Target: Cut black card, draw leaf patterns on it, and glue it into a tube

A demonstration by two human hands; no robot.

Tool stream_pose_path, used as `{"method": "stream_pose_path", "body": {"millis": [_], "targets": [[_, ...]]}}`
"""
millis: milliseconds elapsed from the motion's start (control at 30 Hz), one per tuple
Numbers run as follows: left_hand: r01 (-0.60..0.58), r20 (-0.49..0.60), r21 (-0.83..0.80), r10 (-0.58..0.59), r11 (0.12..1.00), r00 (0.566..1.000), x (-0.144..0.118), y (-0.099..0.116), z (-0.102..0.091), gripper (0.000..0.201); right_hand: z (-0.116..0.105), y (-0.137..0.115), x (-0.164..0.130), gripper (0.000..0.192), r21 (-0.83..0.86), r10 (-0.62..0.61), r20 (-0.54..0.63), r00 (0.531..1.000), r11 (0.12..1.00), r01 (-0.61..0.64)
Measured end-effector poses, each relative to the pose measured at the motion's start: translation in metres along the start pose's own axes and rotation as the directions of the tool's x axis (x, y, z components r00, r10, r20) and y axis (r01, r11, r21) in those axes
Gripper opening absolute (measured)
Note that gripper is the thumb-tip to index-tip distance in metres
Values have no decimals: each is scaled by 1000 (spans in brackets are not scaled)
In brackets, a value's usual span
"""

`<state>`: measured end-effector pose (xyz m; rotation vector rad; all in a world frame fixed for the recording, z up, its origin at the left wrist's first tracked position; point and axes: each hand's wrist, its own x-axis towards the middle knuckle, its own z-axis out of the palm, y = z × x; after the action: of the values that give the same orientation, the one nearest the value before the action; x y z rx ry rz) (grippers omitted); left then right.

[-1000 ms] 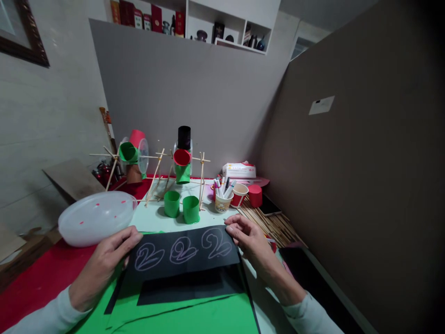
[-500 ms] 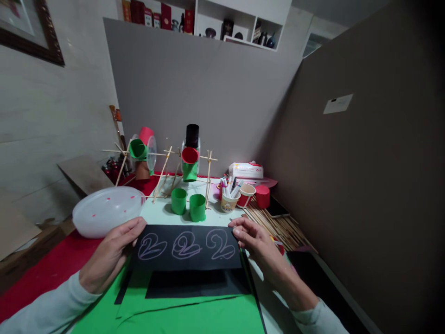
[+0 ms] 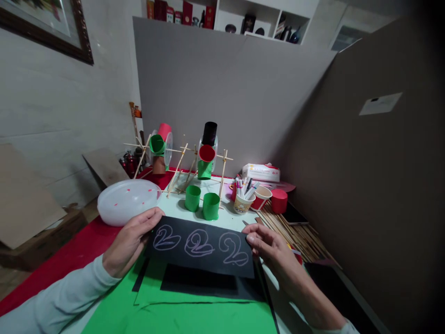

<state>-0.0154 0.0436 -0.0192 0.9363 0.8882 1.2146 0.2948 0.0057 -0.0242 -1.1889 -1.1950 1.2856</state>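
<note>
I hold a black paper strip (image 3: 201, 246) with three pale outlined shapes drawn on it, lifted a little above the table. My left hand (image 3: 130, 241) pinches its left end. My right hand (image 3: 273, 250) pinches its right end. Under the strip lie a larger black sheet (image 3: 208, 285) and green paper (image 3: 181, 315).
Behind the strip stand two green paper tubes (image 3: 202, 202), a stick frame with red, green and black tubes (image 3: 205, 157), a cup of markers (image 3: 242, 200), a red cup (image 3: 278, 201) and a bundle of sticks (image 3: 295, 232). A clear plastic lid (image 3: 127, 200) lies at the left on red cloth.
The view has swung left, so everything sits further right in frame. Both hands keep hold of the strip, whose right end now hangs a little lower than its left.
</note>
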Motion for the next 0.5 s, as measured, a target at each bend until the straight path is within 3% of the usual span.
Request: {"method": "stream_pose_path", "body": {"millis": [500], "targets": [[-25,36,-1,25,1000,999,-2,0,4,37,-6,3,5,34,-146,-53,23,998,988,56]]}}
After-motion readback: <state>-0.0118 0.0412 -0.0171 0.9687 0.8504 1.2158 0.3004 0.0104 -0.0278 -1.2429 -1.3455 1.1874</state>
